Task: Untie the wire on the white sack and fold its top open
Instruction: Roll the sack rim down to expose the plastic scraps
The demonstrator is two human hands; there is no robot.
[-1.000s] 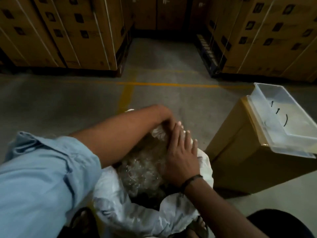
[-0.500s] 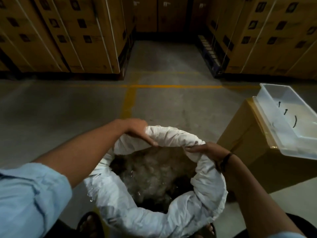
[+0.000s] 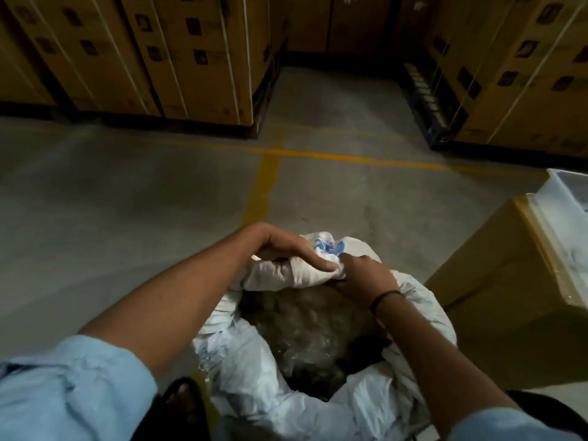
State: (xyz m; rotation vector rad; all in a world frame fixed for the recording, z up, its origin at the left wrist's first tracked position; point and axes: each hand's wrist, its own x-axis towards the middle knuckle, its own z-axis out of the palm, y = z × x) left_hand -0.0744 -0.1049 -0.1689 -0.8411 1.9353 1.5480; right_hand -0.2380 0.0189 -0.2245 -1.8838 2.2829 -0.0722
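Note:
The white sack (image 3: 254,370) stands open on the floor below me, its top rolled outward into a thick rim. Inside shows a mass of clear crumpled plastic (image 3: 311,332). At the far side of the rim my left hand (image 3: 286,249) lies over the rolled fabric, thumb stretched along it and the other fingers hidden behind the roll. My right hand (image 3: 362,275) grips the same stretch of rim just to the right, fingers curled into the cloth. A patch of blue print (image 3: 327,246) shows on the sack between the hands. No wire is visible on the sack.
A tall cardboard box (image 3: 496,300) stands close on the right with a clear plastic tray (image 3: 566,198) on its top. Strapped cardboard cartons (image 3: 178,52) line the back left and back right (image 3: 521,74). Yellow lines (image 3: 264,186) cross the concrete floor. A sandalled foot (image 3: 181,402) is beside the sack.
Both hands have come together at the far side of the rim; earlier they held it apart at left and right. The view has shifted left, so the tray sits at the frame's edge.

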